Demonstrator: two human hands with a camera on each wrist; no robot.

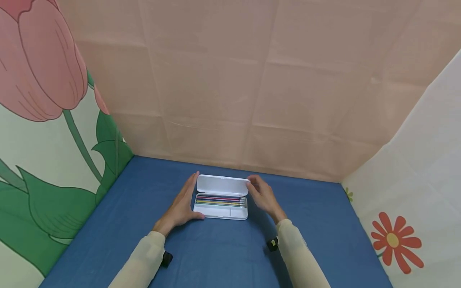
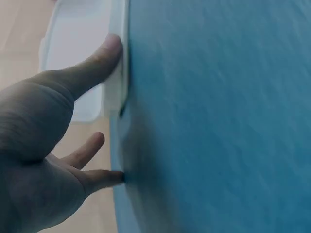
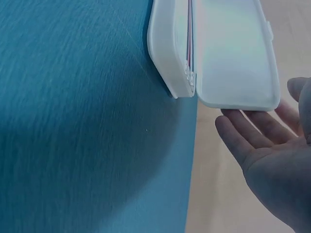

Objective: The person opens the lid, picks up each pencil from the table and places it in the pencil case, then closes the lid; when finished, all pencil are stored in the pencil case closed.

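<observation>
A white pencil case (image 1: 212, 213) lies on the blue cloth with its lid (image 1: 221, 185) raised at the back. Several pencils (image 1: 217, 200) in different colours lie lengthwise in its rear part; a small divider crosses the front part. My left hand (image 1: 181, 207) spreads round the left end. In the left wrist view its thumb (image 2: 99, 60) rests against the case's front side, the other fingers spread apart. At the lid's right end is my right hand (image 1: 263, 197), its fingers (image 3: 238, 133) touching the lid's edge from behind and the thumb apart from it.
Blue cloth (image 1: 216, 252) covers the table. A beige cloth wall (image 1: 234, 100) rises behind it, a tulip-printed wall (image 1: 72, 160) stands at the left and a white flower-printed one (image 1: 407, 180) at the right. Dark wrist devices (image 1: 167, 259) sit at both sleeves.
</observation>
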